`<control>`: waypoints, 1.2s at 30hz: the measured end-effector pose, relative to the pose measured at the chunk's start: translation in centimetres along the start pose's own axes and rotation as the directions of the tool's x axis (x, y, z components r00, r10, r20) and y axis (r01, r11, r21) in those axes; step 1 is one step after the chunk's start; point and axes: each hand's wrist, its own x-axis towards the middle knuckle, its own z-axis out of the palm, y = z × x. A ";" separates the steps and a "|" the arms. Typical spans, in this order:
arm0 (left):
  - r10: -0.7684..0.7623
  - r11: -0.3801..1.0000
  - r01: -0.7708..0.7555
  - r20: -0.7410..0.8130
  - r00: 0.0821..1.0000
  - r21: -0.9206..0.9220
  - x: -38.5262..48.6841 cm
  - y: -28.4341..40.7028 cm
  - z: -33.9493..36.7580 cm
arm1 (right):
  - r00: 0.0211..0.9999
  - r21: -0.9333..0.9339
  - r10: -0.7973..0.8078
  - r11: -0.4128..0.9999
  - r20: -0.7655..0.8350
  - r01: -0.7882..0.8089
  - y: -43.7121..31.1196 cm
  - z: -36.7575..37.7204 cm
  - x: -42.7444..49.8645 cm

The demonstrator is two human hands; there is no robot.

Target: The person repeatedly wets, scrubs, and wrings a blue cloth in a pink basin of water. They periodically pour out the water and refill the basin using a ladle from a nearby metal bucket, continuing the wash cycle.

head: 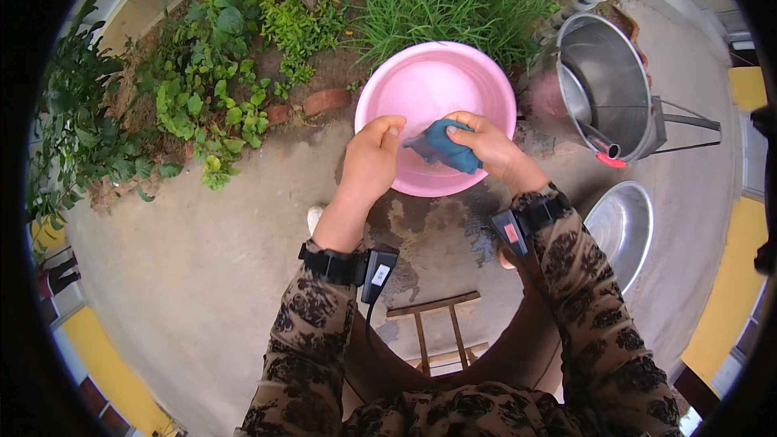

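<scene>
A pink plastic basin (376,88) with water in it stands on the ground in front of me. Over its near right side, my right hand (488,142) grips a bunched wet blue cloth (452,149), the thumb pressed on top. A darker end of the cloth hangs to the left, low over the basin. My left hand (373,155) is above the basin's near left rim, fingers curled and thumb against the index finger. Nothing shows between those fingertips, but the palm side is hidden.
Right of the basin stands a large metal bucket (613,73) with a metal tube (607,147) inside. A shallow metal basin (625,224) lies nearer, beside my right forearm. Bricks (326,101) edge the planted bed beyond. Wet concrete (419,237) and a wooden frame (434,303) are below me.
</scene>
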 end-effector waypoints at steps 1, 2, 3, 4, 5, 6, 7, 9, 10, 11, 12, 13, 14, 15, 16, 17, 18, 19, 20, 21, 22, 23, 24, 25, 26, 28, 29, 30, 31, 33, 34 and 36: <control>0.012 1.000 -0.012 -0.030 0.999 -0.012 0.1 0.1 0.3 | 0.999 0.066 -0.039 0.997 -0.008 0.039 -1.3 0.8 -1.6; 0.111 0.993 -0.111 -0.005 0.994 -0.049 0.0 0.3 0.8 | 0.997 0.133 -0.075 0.988 -0.018 0.077 -2.3 1.5 -3.4; 0.174 0.982 -0.173 0.012 0.985 -0.081 0.0 0.5 1.3 | 0.988 0.219 -0.150 0.965 0.019 0.142 -3.1 2.3 -5.0; 0.214 0.972 -0.207 0.058 0.975 -0.111 -0.1 0.8 1.6 | 0.991 0.245 -0.136 0.960 -0.015 0.135 -3.7 2.9 -6.3; 0.200 0.966 -0.175 0.119 0.973 -0.189 -0.2 1.0 1.8 | 0.986 0.270 -0.154 0.948 -0.069 0.167 -3.9 3.5 -7.3; 0.169 0.960 -0.113 0.210 0.963 -0.257 -0.4 1.3 1.9 | 0.976 0.305 -0.191 0.928 -0.104 0.214 -3.9 4.0 -8.1; 0.150 0.946 -0.049 0.300 0.942 -0.319 -0.5 1.6 2.0 | 0.965 0.336 -0.209 0.908 -0.159 0.252 -3.8 4.3 -8.6; 0.062 0.916 0.073 0.318 0.946 -0.395 -0.9 2.2 1.8 | 0.937 0.317 -0.269 0.889 -0.224 0.331 -3.2 4.4 -8.6; 0.022 0.875 0.123 0.292 0.956 -0.468 -1.1 2.6 1.8 | 0.919 0.279 -0.300 0.887 -0.254 0.367 -2.9 4.2 -8.3; -0.042 0.831 0.187 0.276 0.960 -0.524 -1.3 3.0 1.9 | 0.901 0.244 -0.337 0.882 -0.272 0.403 -2.7 4.1 -7.9; -0.088 0.762 0.222 0.242 0.966 -0.608 -1.6 3.3 2.0 | 0.872 0.100 -0.393 0.894 -0.291 0.437 -2.6 3.8 -7.4; -0.154 0.688 0.262 0.217 0.964 -0.676 -1.9 3.6 2.2 | 0.841 -0.044 -0.458 0.884 -0.287 0.466 -2.6 3.7 -7.0; -0.186 0.606 0.255 0.177 0.966 -0.753 -2.0 4.0 2.4 | 0.801 -0.188 -0.527 0.850 -0.284 0.493 -2.6 3.7 -6.7; -0.253 0.583 0.291 0.171 0.952 -0.759 -2.1 4.2 2.5 | 0.790 -0.219 -0.542 0.840 -0.287 0.497 -2.6 4.0 -6.5; -0.286 0.559 0.293 0.151 0.946 -0.776 -2.2 4.4 2.7 | 0.770 -0.250 -0.561 0.827 -0.305 0.504 -2.7 4.6 -6.5; -0.320 0.533 0.296 0.135 0.938 -0.793 -2.3 4.6 2.8 | 0.749 -0.280 -0.579 0.814 -0.322 0.509 -2.7 5.4 -6.7; -0.328 0.534 0.293 0.125 0.936 -0.793 -2.2 4.7 2.9 | 0.744 -0.281 -0.574 0.818 -0.343 0.501 -2.6 6.3 -6.9; -0.364 0.547 0.297 0.097 0.926 -0.782 -2.2 4.8 3.0 | 0.793 -0.260 -0.503 0.862 -0.343 0.435 -2.6 7.2 -7.1; -0.402 0.555 0.313 0.081 0.912 -0.771 -2.1 4.8 3.1 | 0.777 -0.357 -0.536 0.833 -0.331 0.422 -2.3 8.3 -7.3; -0.444 0.556 0.342 0.077 0.893 -0.757 -2.1 5.0 3.5 | 0.745 -0.456 -0.582 0.787 -0.325 0.416 -2.3 8.9 -7.2; -0.451 0.554 0.381 0.118 0.885 -0.740 -2.1 4.9 3.5 | 0.683 -0.590 -0.685 0.669 -0.254 0.452 -2.2 9.4 -7.1; -0.421 0.538 0.351 0.116 0.899 -0.767 -2.1 5.1 4.0 | 0.616 -0.705 -0.777 0.511 -0.133 0.492 -2.1 9.7 -6.9; -0.429 0.517 0.340 0.106 0.897 -0.786 -2.3 5.2 4.6 | 0.621 -0.743 -0.769 0.503 -0.152 0.442 -2.2 9.5 -6.5; -0.416 0.501 0.301 0.080 0.906 -0.811 -2.5 5.3 5.1 | 0.580 -0.764 -0.774 0.529 -0.255 0.370 -2.2 9.4 -6.2; -0.427 0.536 0.307 0.061 0.902 -0.786 -2.5 5.4 5.5 | 0.566 -0.776 -0.767 0.542 -0.301 0.322 -2.4 9.1 -5.7; -0.432 0.525 0.327 0.086 0.898 -0.786 -2.4 5.4 5.7 | 0.516 -0.760 -0.764 0.582 -0.388 0.290 -2.6 8.9 -5.3; -0.438 0.511 0.356 0.119 0.891 -0.783 -2.3 5.4 5.7 | 0.543 -0.765 -0.748 0.585 -0.382 0.269 -2.6 8.7 -5.1; -0.433 0.520 0.361 0.126 0.893 -0.774 -2.1 5.4 5.6 | 0.550 -0.767 -0.737 0.592 -0.393 0.245 -2.5 8.9 -5.2; -0.422 0.507 0.325 0.099 0.901 -0.798 -2.0 5.3 5.4 | 0.556 -0.770 -0.726 0.599 -0.405 0.221 -2.6 8.9 -5.2; -0.415 0.456 0.289 0.086 0.906 -0.842 -1.8 5.4 5.1 | 0.534 -0.784 -0.800 0.507 -0.274 0.359 -2.5 9.0 -5.3; -0.408 0.473 0.316 0.114 0.906 -0.823 -1.8 5.4 5.1 | 0.490 -0.778 -0.861 0.399 -0.137 0.485 -2.6 9.0 -5.3; -0.450 0.499 0.323 0.078 0.890 -0.804 -1.9 5.7 5.3 | 0.504 -0.797 -0.815 0.495 -0.287 0.347 -2.8 8.6 -5.0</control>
